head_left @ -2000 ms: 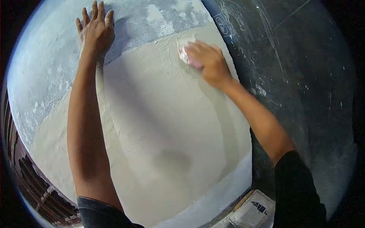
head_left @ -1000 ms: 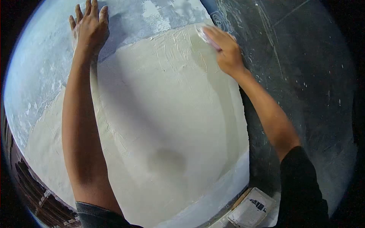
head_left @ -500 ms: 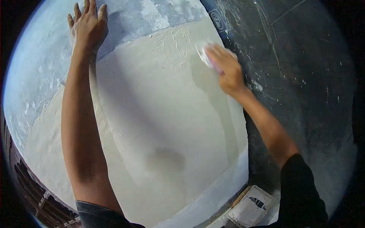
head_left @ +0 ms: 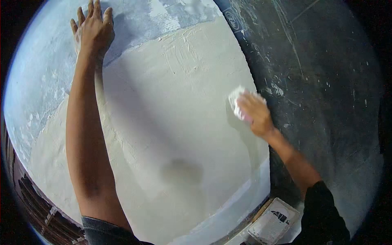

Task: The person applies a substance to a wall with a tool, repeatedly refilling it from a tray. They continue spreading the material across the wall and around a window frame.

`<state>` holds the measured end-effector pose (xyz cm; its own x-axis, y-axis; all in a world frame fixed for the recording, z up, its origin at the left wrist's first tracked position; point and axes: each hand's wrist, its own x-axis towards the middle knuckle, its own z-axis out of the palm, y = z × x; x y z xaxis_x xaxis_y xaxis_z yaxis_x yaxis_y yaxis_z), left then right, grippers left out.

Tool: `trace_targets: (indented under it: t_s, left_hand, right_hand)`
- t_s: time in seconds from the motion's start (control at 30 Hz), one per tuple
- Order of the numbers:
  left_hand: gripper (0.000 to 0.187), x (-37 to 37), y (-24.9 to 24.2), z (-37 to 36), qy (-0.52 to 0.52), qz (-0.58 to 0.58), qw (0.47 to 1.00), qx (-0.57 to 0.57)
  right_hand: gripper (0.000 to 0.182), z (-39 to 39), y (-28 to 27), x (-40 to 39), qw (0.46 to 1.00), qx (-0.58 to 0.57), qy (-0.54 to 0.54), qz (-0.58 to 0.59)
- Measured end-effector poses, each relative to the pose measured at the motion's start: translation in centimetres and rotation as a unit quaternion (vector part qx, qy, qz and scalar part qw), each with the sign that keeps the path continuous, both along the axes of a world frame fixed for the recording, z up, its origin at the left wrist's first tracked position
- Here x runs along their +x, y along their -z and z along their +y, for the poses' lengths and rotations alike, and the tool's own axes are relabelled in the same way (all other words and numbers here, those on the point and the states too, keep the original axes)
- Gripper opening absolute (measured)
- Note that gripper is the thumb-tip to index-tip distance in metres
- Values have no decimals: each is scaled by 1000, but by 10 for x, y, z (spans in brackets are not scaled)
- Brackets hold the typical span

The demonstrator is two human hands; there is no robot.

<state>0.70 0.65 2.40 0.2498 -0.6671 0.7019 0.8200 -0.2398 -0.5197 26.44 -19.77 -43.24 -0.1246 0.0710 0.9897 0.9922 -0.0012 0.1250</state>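
A large pale panel [head_left: 179,122] fills the middle, coated with a cream, plaster-like layer that is ridged near the top. My left hand [head_left: 94,30] lies spread on its bluish-white upper left part, fingers apart and holding nothing. Near the panel's right edge, my right hand [head_left: 258,114] is closed around a white, paste-smeared pad [head_left: 235,102] with a pinkish side. The pad is against the cream coat or very close to it. Motion blur and my fingers hide whether it is a sponge or a cloth.
A dark, white-splattered surface [head_left: 326,106] runs along the right. At the bottom right sits a whitish rectangular container or lid [head_left: 273,220] with a dark mark. Brown slatted material [head_left: 38,208] shows at the lower left.
My right hand has moved down and slightly right along the panel's right side with the pad in it. My left hand stays in nearly the same place.
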Motion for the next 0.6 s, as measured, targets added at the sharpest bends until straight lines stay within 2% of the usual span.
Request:
trace_targets:
  t_s: [0.13,0.2,0.27,0.3,0.33,0.4,0.53,0.6]
  left_hand:
    - [61,-1,3,1,18,2,1000,6]
    - [60,0,5,-5,-29,-27,999,-10]
    - [60,-1,4,-4,-11,-12,1000,-1]
    - [59,-1,3,-2,8,3,1000,5]
    - [59,-1,2,0,6,7,1000,5]
    - [59,-2,0,5,19,30,999,31]
    - [60,0,0,1,29,16,999,14]
    - [60,0,-4,6,24,13,1000,13]
  right_hand:
    - [45,8,-125,11,987,150,-16,-45]
    - [50,19,-179,20,984,170,-24,-56]
    - [51,39,-197,41,986,149,-37,-60]
    - [53,46,-197,47,989,128,-48,-66]
    - [49,41,-178,31,992,119,-24,-20]
    - [43,37,-131,24,995,96,-19,-6]
    - [37,3,-23,12,1000,-1,16,21]
    - [37,-5,-22,22,999,21,14,22]
